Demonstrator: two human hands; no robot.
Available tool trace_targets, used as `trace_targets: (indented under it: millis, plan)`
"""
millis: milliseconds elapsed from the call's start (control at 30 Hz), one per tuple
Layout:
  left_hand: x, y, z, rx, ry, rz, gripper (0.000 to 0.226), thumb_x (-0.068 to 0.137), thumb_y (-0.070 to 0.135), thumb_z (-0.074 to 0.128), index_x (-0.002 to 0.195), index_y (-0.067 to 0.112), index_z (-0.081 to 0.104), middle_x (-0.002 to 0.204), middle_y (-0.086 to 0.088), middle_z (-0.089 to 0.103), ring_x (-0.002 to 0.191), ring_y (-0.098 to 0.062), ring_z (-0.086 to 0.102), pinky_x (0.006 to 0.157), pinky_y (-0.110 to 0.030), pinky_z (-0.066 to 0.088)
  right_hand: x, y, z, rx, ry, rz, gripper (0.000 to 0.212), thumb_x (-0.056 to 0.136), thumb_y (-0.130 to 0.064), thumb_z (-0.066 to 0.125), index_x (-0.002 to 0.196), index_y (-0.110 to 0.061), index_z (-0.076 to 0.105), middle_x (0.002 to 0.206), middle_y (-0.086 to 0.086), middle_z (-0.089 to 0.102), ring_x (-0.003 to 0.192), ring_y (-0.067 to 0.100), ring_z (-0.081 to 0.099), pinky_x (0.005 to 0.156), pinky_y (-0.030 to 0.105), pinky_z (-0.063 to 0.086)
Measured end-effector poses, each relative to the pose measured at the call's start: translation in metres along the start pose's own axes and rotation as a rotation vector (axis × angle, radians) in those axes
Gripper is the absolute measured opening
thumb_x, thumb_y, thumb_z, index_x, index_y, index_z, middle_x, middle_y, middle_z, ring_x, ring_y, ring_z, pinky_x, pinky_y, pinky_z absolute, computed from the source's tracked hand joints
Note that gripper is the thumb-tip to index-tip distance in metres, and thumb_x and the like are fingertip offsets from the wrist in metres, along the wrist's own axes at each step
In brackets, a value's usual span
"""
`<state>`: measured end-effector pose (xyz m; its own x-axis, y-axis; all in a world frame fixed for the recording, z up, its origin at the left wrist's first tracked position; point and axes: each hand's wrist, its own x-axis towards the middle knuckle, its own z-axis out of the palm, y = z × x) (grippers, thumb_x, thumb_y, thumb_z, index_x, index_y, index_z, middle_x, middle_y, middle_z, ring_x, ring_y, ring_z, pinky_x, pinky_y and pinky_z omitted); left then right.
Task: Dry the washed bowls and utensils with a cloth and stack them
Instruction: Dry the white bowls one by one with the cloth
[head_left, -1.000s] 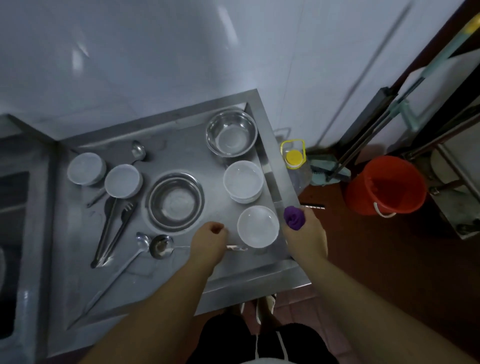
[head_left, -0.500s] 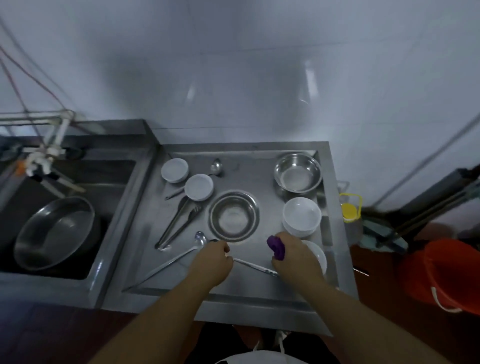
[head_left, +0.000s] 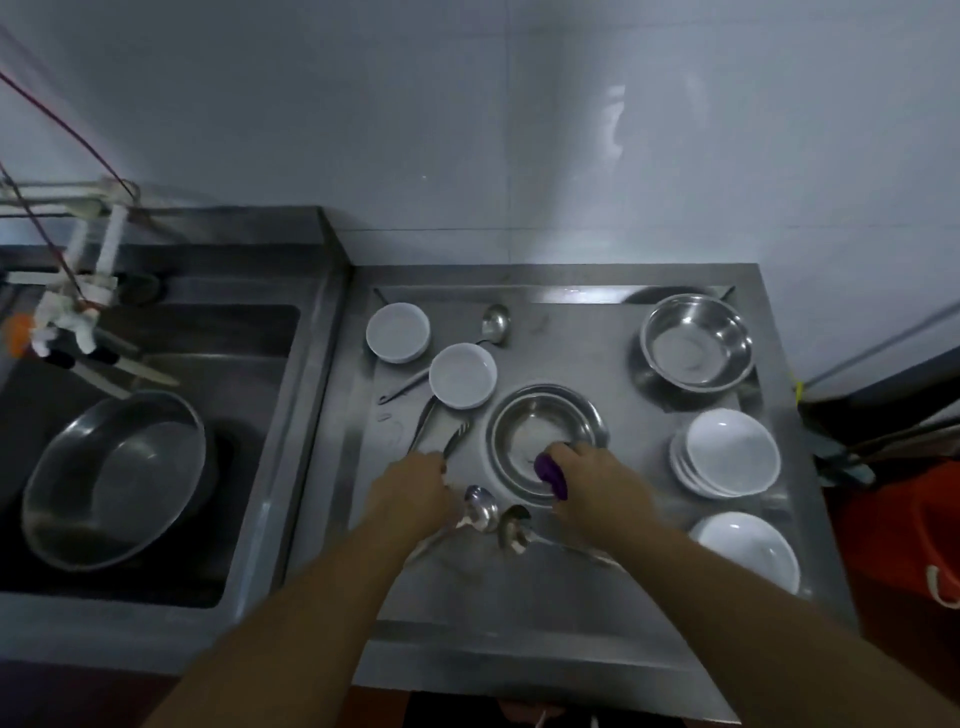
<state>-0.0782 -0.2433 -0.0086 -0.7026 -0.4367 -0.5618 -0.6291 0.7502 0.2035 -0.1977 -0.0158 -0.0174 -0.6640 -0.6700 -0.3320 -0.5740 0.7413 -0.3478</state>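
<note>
- Since both of your hands sit low over the stainless steel draining board (head_left: 597, 613), the nearest pieces are the two steel spoons: the left steel spoon (head_left: 480, 509) and the right steel spoon (head_left: 513, 527), bowls side by side between your wrists, handles splaying outward towards you, one to each side.
- Your left hand (head_left: 410, 493) hovers beside the left spoon's bowl, fingers curled downward by the near end of the steel tongs (head_left: 441, 434); you cannot tell from this angle whether it pinches anything.
- Your right hand (head_left: 597, 483) is balled round the purple cloth (head_left: 550, 475), which pokes out at the thumb side, resting at the near rim of the shallow round steel dish (head_left: 545, 441).
- That dish lies straight ahead of the cloth hand, so the right hand is the nearer one for wiping it, by my reckoning.
- Farther right you have a single white bowl (head_left: 748, 551), then a stack of white bowls (head_left: 727, 452), then a deep steel bowl (head_left: 696, 343).
- Farther left stand two small white dishes (head_left: 462, 374), with a steel ladle (head_left: 493, 322) behind.
</note>
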Motion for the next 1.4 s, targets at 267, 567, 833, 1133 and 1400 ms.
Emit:
trace_targets:
  millis: [267, 567, 833, 1133, 1400]
  plan:
    - [0.099, -0.056, -0.035, 0.096, -0.018, 0.071, 0.032, 0.099, 0.030, 0.052, 0.127, 0.018, 0.061, 0.130, -0.009, 0.061, 0.113, -0.033, 0.063, 0.091, -0.044, 0.055, 0.079, -0.044, 0.008, -0.076, -0.062, 0.040, 0.041, 0.096, -0.037, 0.062, 0.135, -0.028, 0.053, 0.127, 0.005, 0.064, 0.113, 0.031, 0.062, 0.081, 0.046, 0.061]
    - [0.179, -0.052, -0.035, -0.055, -0.016, 0.011, 0.051, 0.103, 0.049, 0.043, 0.137, 0.013, 0.056, 0.135, -0.015, 0.063, 0.121, -0.037, 0.060, 0.090, -0.044, 0.048, 0.110, -0.047, 0.036, -0.021, -0.071, 0.148, 0.036, 0.099, -0.043, 0.057, 0.133, -0.032, 0.054, 0.122, -0.001, 0.063, 0.109, 0.027, 0.060, 0.075, 0.039, 0.057]
    - [0.214, -0.031, -0.021, -0.319, -0.103, -0.110, 0.042, 0.098, 0.030, 0.053, 0.132, 0.009, 0.064, 0.124, -0.017, 0.068, 0.110, -0.036, 0.064, 0.097, -0.048, 0.054, 0.099, -0.036, 0.066, 0.085, -0.089, 0.263, 0.048, 0.089, -0.032, 0.072, 0.131, -0.034, 0.051, 0.118, -0.003, 0.060, 0.101, 0.022, 0.059, 0.075, 0.036, 0.057]
    - [0.206, -0.024, -0.047, -0.492, 0.001, -0.152, 0.035, 0.086, 0.034, 0.060, 0.100, 0.006, 0.074, 0.092, -0.011, 0.071, 0.080, -0.029, 0.063, 0.064, -0.031, 0.045, 0.073, -0.026, 0.049, 0.210, 0.024, 0.424, 0.041, 0.084, -0.027, 0.075, 0.120, -0.032, 0.057, 0.098, -0.008, 0.057, 0.081, 0.016, 0.059, 0.067, 0.032, 0.050]
    - [0.143, -0.037, -0.082, -0.943, -0.001, -0.196, 0.039, 0.080, 0.032, 0.067, 0.116, 0.019, 0.064, 0.120, -0.008, 0.065, 0.102, -0.029, 0.068, 0.088, -0.047, 0.064, 0.056, -0.063, -0.001, 0.548, 0.273, 0.421, 0.043, 0.079, -0.035, 0.083, 0.107, -0.044, 0.051, 0.092, -0.016, 0.061, 0.081, 0.007, 0.062, 0.070, 0.030, 0.056]
